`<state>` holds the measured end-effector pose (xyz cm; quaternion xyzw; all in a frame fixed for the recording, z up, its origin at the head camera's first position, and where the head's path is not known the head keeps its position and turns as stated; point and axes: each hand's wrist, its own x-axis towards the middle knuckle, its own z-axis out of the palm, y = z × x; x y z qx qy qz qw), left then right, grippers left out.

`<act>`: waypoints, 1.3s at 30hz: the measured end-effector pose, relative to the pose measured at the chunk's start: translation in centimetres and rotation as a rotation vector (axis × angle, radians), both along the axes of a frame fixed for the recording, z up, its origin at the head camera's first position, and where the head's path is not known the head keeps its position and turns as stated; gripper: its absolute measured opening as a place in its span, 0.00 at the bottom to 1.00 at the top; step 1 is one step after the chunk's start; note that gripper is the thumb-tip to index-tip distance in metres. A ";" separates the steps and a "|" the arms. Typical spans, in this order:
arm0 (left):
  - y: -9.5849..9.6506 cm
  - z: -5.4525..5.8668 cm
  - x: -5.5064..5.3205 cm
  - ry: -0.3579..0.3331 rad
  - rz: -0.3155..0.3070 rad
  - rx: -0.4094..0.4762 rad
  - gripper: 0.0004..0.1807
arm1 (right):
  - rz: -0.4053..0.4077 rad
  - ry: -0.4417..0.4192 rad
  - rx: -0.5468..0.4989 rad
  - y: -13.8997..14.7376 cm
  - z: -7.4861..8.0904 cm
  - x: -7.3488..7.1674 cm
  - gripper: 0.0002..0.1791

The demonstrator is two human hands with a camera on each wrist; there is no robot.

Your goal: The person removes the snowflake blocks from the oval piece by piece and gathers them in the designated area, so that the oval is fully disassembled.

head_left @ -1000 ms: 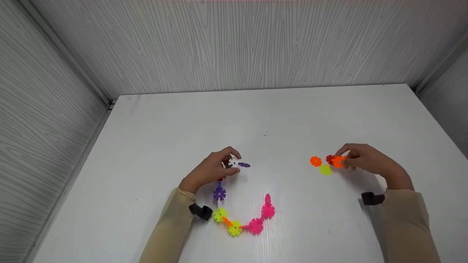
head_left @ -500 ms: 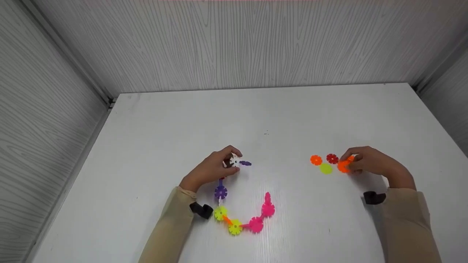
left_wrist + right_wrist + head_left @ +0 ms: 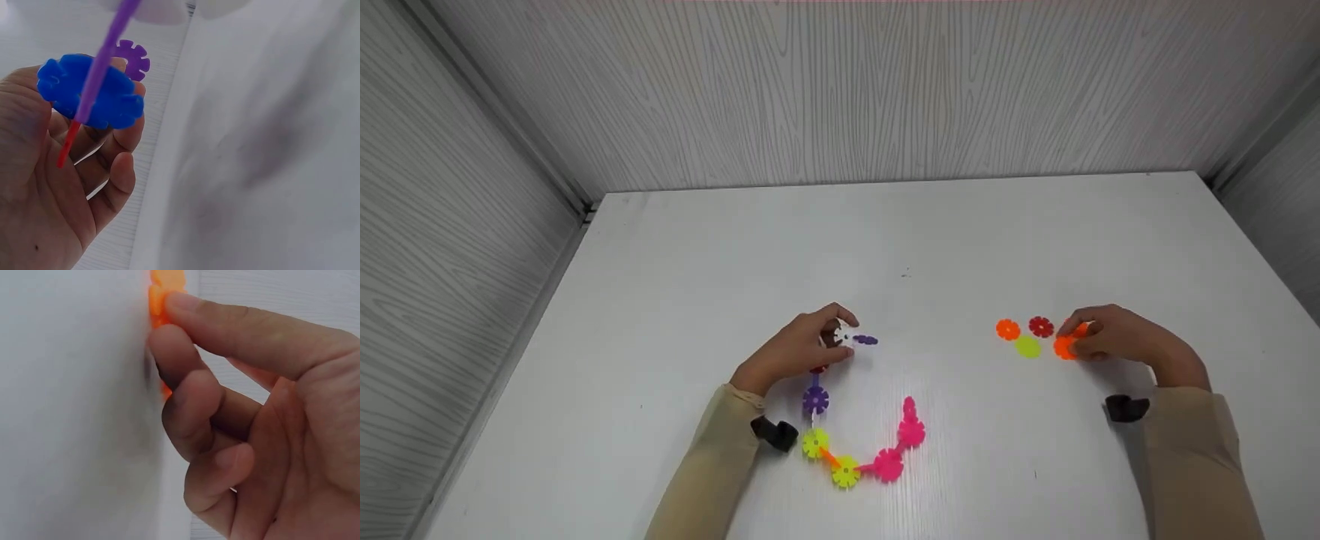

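My left hand (image 3: 791,352) holds the upper end of a chain of interlocked plastic snowflake discs, with a white disc (image 3: 841,336) between thumb and index finger and a purple disc (image 3: 866,340) jutting right. A blue disc (image 3: 121,101) shows before the palm in the left wrist view, slotted with edge-on purple and red ones. The chain curves down through a violet disc (image 3: 815,400) and yellow discs (image 3: 846,473) to pink discs (image 3: 889,466). My right hand (image 3: 1125,341) pinches an orange disc (image 3: 1066,347) close over the table; another orange disc (image 3: 1081,329) is partly hidden by the fingers.
Left of the right hand lie a loose red disc (image 3: 1041,327), an orange one (image 3: 1008,329) and a yellow-green one (image 3: 1028,346). The white table (image 3: 945,232) meets a grey wood-grain panel (image 3: 885,97) at the back, with further panels at both sides.
My right hand has shifted slightly right and toward me, with the orange disc drawn away from the red one, which now lies uncovered. The left hand and chain have barely moved.
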<state>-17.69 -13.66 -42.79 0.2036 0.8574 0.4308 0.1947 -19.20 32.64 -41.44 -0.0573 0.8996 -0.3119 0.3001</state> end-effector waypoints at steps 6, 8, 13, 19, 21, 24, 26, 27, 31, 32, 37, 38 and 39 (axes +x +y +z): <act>0.0 0.0 -0.1 -0.007 0.000 -0.007 0.18 | 0.003 0.001 -0.001 -0.1 -0.1 0.0 0.17; 0.0 0.1 0.0 -0.009 0.001 -0.009 0.18 | 0.001 0.000 -0.005 -0.1 0.0 0.0 0.17; 0.1 0.1 0.0 -0.017 0.001 -0.014 0.18 | -0.007 0.000 0.021 -0.3 0.2 0.1 0.18; 0.2 0.1 0.1 -0.013 0.001 -0.037 0.21 | 0.001 0.062 0.060 -1.2 1.2 0.2 0.19; 0.2 0.1 0.1 -0.014 0.004 -0.046 0.21 | 0.012 0.108 0.044 -1.7 1.6 0.2 0.20; 0.3 0.1 0.1 -0.018 0.011 -0.054 0.22 | 0.021 0.179 -0.010 -2.4 2.1 0.4 0.21; 0.3 0.2 0.1 -0.026 0.013 -0.045 0.22 | 0.018 0.215 -0.044 -2.9 2.4 0.6 0.22; 0.4 0.2 0.1 -0.028 0.013 -0.041 0.21 | 0.018 0.230 -0.063 -3.2 2.5 0.7 0.22; 0.3 0.2 0.1 -0.035 0.011 -0.022 0.21 | 0.033 0.260 -0.117 -4.4 2.4 0.9 0.23; 0.3 0.1 0.1 -0.030 0.007 -0.019 0.21 | 0.042 0.264 -0.127 -4.6 2.4 1.0 0.24; 0.4 0.0 0.1 -0.011 -0.002 -0.017 0.21 | 0.092 0.287 -0.161 -6.3 2.1 1.1 0.22; 0.4 -0.1 0.1 -0.009 -0.003 -0.019 0.21 | 0.109 0.295 -0.165 -6.6 2.0 1.2 0.21; 0.4 -0.1 0.0 -0.009 -0.002 -0.022 0.22 | 0.122 0.303 -0.169 -6.9 1.9 1.2 0.21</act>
